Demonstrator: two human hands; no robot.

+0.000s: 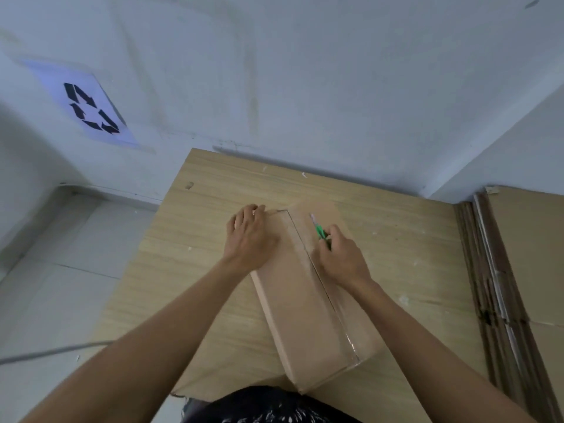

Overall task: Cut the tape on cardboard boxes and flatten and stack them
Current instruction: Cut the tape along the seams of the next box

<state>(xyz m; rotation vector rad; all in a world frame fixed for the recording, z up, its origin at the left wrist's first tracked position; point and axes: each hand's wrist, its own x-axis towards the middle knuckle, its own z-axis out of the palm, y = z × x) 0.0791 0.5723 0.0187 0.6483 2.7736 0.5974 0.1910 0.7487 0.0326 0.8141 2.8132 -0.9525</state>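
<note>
box [299,306] sits mid counter [189,239]; likely light, stiff, prone to skid; left grip [248,236] flat, fingers straight, pressing its top; right grip [341,254] closed round green cutter [319,231] at tape seam [332,300]; best held by pressing down.

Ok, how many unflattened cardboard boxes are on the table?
1: the long brown cardboard box on the light wooden table. Flattened brown cardboard sheets are stacked at right; more may be out of frame.

The right hand [341,261] hides most of the green cutter [319,231]; its blade is blurred against the box [299,300].
</note>
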